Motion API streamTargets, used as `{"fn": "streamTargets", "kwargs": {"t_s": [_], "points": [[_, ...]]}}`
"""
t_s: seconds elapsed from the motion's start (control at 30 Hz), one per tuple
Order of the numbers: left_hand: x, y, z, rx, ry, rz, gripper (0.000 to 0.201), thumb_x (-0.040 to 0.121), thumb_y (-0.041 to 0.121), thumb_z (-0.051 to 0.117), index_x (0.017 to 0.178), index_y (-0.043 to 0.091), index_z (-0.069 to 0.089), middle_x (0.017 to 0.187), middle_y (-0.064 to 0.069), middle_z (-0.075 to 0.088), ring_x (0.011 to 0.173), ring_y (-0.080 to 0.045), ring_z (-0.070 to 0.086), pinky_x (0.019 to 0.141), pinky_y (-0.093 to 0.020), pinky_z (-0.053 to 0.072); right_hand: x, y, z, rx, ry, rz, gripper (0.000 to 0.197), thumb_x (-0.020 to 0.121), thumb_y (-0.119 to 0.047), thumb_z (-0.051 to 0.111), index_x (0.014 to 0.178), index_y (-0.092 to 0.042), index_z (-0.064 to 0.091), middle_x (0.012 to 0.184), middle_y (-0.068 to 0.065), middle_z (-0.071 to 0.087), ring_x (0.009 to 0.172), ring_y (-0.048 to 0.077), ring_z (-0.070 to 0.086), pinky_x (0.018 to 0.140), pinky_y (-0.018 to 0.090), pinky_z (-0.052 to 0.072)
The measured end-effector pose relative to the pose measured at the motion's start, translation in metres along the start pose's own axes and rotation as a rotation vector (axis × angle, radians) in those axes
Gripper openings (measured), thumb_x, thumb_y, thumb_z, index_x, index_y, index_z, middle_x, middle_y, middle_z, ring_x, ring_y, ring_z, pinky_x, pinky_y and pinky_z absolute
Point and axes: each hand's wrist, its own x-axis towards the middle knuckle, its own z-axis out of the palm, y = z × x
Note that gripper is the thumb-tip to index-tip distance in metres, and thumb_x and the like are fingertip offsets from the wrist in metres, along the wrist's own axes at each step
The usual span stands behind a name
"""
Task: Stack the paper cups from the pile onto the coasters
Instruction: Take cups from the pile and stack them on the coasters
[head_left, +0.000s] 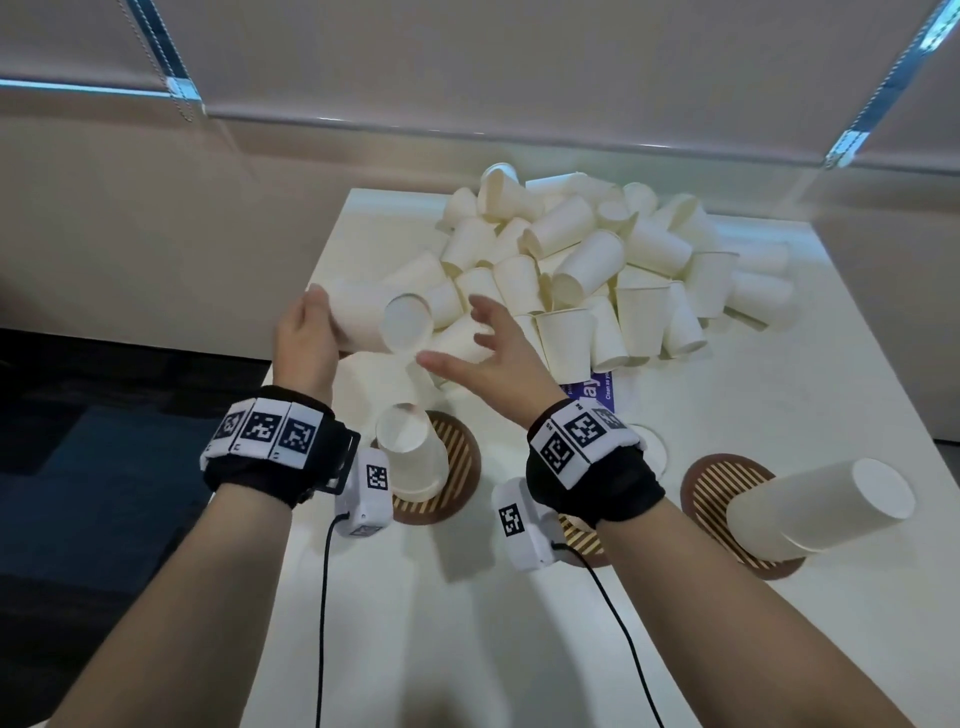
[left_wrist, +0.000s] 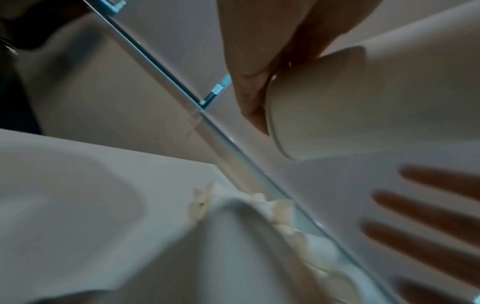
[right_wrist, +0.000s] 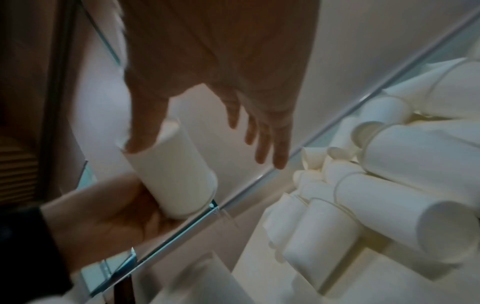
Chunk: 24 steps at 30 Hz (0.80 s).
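Note:
My left hand grips a white paper cup sideways above the table's left edge, its base turned toward me. The left wrist view shows my thumb pressed at that cup. Just right of the cup, my right hand hovers open with spread fingers and holds nothing. The loose cup pile lies behind. An upside-down cup stack stands on the left striped coaster. Another stack stands on the right coaster. My right wrist hides most of the middle coaster.
The white table ends close to my left hand, with dark floor beyond. A purple card lies partly under the pile's front. Cables run from both wrist cameras toward me. A wall with blinds stands behind the table.

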Motion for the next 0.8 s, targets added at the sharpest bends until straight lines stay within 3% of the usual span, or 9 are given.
{"fn": "streamTargets", "kwargs": {"t_s": [0.07, 0.13, 0.23, 0.3, 0.37, 0.5, 0.57, 0.63, 0.8], "points": [[-0.01, 0.011, 0.01, -0.065, -0.031, -0.052, 0.031, 0.101, 0.03, 0.038, 0.077, 0.019, 0.054, 0.081, -0.004, 0.056, 0.073, -0.018, 0.054, 0.065, -0.031, 0.045, -0.01, -0.01, 0.0, 0.044, -0.058, -0.102, 0.098, 0.066, -0.029, 0.083, 0.145, -0.031, 0.024, 0.149, -0.007, 0.029, 0.129, 0.013, 0.038, 0.098, 0.027, 0.038], [-0.021, 0.018, 0.019, -0.122, -0.105, -0.129, 0.029, 0.101, 0.026, 0.038, 0.075, 0.02, 0.051, 0.076, -0.003, 0.053, 0.075, -0.021, 0.053, 0.06, -0.026, 0.044, -0.018, -0.017, 0.005, 0.045, -0.071, -0.214, 0.093, 0.063, -0.024, 0.086, 0.139, -0.032, 0.034, 0.143, -0.008, 0.037, 0.127, 0.01, 0.042, 0.101, 0.028, 0.039], [-0.03, 0.021, 0.021, 0.037, -0.232, -0.199, 0.013, 0.092, 0.016, 0.054, 0.1, 0.009, 0.062, 0.097, -0.012, 0.064, 0.094, -0.028, 0.059, 0.069, -0.025, 0.051, -0.024, -0.02, 0.015, 0.099, 0.04, -0.292, 0.064, 0.066, -0.02, 0.084, 0.12, -0.025, 0.051, 0.117, -0.01, 0.057, 0.113, 0.007, 0.053, 0.101, 0.029, 0.045], [-0.031, 0.015, 0.015, 0.153, -0.229, -0.249, 0.018, 0.089, 0.01, 0.054, 0.104, 0.005, 0.061, 0.112, -0.016, 0.063, 0.093, -0.027, 0.062, 0.066, -0.026, 0.055, -0.026, -0.019, 0.019, 0.121, 0.053, -0.251, 0.058, 0.067, -0.02, 0.083, 0.117, -0.019, 0.053, 0.108, -0.01, 0.06, 0.107, 0.006, 0.056, 0.093, 0.021, 0.047], [-0.031, 0.012, 0.005, 0.31, -0.194, -0.201, 0.011, 0.089, 0.011, 0.049, 0.09, 0.012, 0.06, 0.112, -0.015, 0.063, 0.096, -0.03, 0.063, 0.071, -0.035, 0.057, -0.026, -0.015, 0.025, 0.076, 0.018, -0.224, 0.058, 0.067, -0.02, 0.083, 0.118, -0.017, 0.054, 0.106, -0.008, 0.061, 0.104, 0.007, 0.057, 0.088, 0.017, 0.046], [-0.026, 0.01, -0.002, 0.453, -0.13, -0.113, 0.014, 0.089, 0.018, 0.049, 0.093, 0.012, 0.062, 0.109, -0.008, 0.064, 0.101, -0.03, 0.06, 0.091, -0.047, 0.052, -0.022, -0.005, 0.042, -0.039, -0.034, -0.11, 0.059, 0.068, -0.023, 0.082, 0.119, -0.015, 0.053, 0.112, 0.002, 0.063, 0.103, 0.015, 0.059, 0.086, 0.026, 0.049], [-0.026, 0.01, 0.0, 0.49, -0.142, -0.053, 0.016, 0.091, 0.025, 0.051, 0.091, 0.014, 0.062, 0.097, -0.003, 0.064, 0.104, -0.028, 0.059, 0.094, -0.042, 0.049, -0.018, 0.003, 0.048, -0.161, -0.095, -0.061, 0.066, 0.067, -0.026, 0.083, 0.123, -0.014, 0.049, 0.117, 0.005, 0.062, 0.108, 0.02, 0.058, 0.087, 0.028, 0.047], [-0.028, 0.01, 0.005, 0.529, -0.189, 0.011, 0.017, 0.092, 0.03, 0.053, 0.092, 0.015, 0.061, 0.091, 0.002, 0.061, 0.099, -0.025, 0.059, 0.086, -0.034, 0.046, -0.013, 0.012, 0.051, -0.34, -0.202, -0.016, 0.073, 0.068, -0.027, 0.082, 0.128, -0.014, 0.044, 0.122, 0.007, 0.059, 0.113, 0.024, 0.055, 0.09, 0.03, 0.044], [-0.023, 0.02, 0.013, 0.766, -0.358, 0.147, 0.013, 0.091, 0.026, 0.057, 0.094, 0.015, 0.064, 0.089, 0.001, 0.06, 0.089, -0.017, 0.055, 0.076, -0.024, 0.037, -0.004, 0.028, 0.037, -0.629, -0.366, 0.217, 0.073, 0.081, -0.007, 0.066, 0.143, -0.01, 0.028, 0.137, 0.013, 0.047, 0.126, 0.029, 0.048, 0.099, 0.036, 0.044]]}}
